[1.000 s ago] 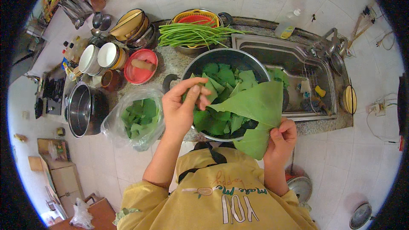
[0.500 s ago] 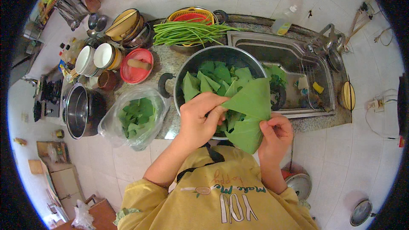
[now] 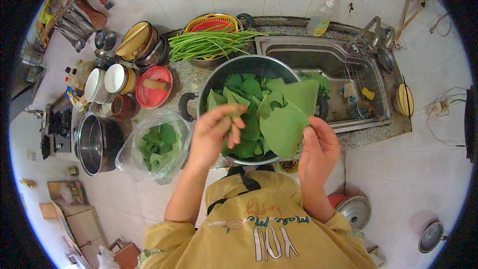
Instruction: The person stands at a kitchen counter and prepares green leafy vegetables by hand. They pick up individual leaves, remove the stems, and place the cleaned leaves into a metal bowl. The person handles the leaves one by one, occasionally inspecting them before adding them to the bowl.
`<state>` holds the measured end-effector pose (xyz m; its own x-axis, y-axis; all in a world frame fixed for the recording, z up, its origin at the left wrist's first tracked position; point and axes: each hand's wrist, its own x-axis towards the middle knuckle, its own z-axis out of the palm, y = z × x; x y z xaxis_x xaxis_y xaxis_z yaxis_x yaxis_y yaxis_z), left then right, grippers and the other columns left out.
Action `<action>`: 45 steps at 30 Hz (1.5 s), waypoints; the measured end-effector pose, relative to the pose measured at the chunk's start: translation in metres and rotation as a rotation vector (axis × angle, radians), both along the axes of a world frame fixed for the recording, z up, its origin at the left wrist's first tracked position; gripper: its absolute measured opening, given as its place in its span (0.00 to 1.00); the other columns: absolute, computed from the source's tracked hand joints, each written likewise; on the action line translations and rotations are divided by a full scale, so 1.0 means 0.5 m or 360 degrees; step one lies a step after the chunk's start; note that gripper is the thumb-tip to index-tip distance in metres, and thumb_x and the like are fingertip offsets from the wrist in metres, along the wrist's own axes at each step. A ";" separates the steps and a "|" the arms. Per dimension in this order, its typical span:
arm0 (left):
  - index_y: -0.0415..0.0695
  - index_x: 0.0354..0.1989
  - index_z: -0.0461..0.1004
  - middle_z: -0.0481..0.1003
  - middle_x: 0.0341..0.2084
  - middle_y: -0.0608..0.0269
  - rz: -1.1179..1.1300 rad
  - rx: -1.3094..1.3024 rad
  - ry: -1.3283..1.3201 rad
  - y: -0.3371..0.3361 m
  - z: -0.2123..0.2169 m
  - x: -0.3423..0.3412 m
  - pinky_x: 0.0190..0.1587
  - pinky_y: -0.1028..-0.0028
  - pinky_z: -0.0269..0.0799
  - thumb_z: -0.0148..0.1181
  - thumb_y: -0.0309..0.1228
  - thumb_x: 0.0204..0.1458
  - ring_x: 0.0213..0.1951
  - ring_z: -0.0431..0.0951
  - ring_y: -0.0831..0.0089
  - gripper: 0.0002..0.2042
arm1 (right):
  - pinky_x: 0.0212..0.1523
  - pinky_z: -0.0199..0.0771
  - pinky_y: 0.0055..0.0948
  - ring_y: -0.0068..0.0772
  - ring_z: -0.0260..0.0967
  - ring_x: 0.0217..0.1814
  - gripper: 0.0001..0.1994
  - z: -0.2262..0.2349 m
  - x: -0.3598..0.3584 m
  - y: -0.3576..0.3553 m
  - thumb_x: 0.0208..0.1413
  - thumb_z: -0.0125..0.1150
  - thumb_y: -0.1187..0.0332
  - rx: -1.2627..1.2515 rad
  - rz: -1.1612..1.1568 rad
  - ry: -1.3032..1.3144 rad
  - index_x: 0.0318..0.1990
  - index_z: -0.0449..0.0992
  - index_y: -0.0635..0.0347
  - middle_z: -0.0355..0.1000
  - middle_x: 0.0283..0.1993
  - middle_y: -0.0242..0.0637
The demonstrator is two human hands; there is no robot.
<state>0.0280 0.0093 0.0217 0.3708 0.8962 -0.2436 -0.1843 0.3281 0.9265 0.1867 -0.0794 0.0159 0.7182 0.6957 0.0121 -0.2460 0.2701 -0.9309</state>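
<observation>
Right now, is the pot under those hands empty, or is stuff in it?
Not empty: green leaves lie inside the pot, with dark inner wall showing above them. How deep, I can't tell.

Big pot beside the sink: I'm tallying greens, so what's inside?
Green leaves in the pot; whatever lies beneath them, or behind the large leaf in the right hand, can't be seen.

Leaves (image 3: 250,87) in the pot (image 3: 285,69); bag (image 3: 130,162) to its left; sink (image 3: 313,57) right; stems (image 3: 211,45) behind
</observation>
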 end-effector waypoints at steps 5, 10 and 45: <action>0.34 0.26 0.70 0.68 0.18 0.61 -0.0356 -0.0030 -0.0184 -0.047 -0.023 -0.003 0.13 0.83 0.49 0.43 0.27 0.44 0.12 0.60 0.80 0.10 | 0.41 0.65 0.18 0.22 0.65 0.39 0.12 -0.001 0.001 0.002 0.43 0.55 0.82 -0.0001 0.0057 -0.0265 0.39 0.71 0.66 0.67 0.39 0.34; 0.35 0.36 0.70 0.62 0.17 0.71 -0.0549 -0.0059 -0.0152 -0.094 -0.022 0.027 0.20 0.84 0.52 0.49 0.29 0.48 0.18 0.57 0.85 0.11 | 0.41 0.65 0.19 0.23 0.63 0.42 0.12 -0.009 -0.020 0.004 0.45 0.55 0.81 0.0001 0.0075 -0.0467 0.40 0.71 0.63 0.64 0.45 0.37; 0.35 0.42 0.67 0.65 0.20 0.66 -0.0466 -0.0215 -0.0428 -0.101 -0.015 0.063 0.15 0.84 0.57 0.45 0.29 0.53 0.16 0.63 0.80 0.12 | 0.42 0.62 0.19 0.22 0.64 0.40 0.10 -0.010 -0.036 0.027 0.48 0.50 0.80 -0.0011 0.0118 0.0054 0.40 0.72 0.67 0.69 0.40 0.35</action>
<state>0.0593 -0.0409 0.0141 0.6714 0.7102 -0.2116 -0.2948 0.5179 0.8030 0.1687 -0.0662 0.0110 0.6645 0.7471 -0.0163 -0.2964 0.2434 -0.9235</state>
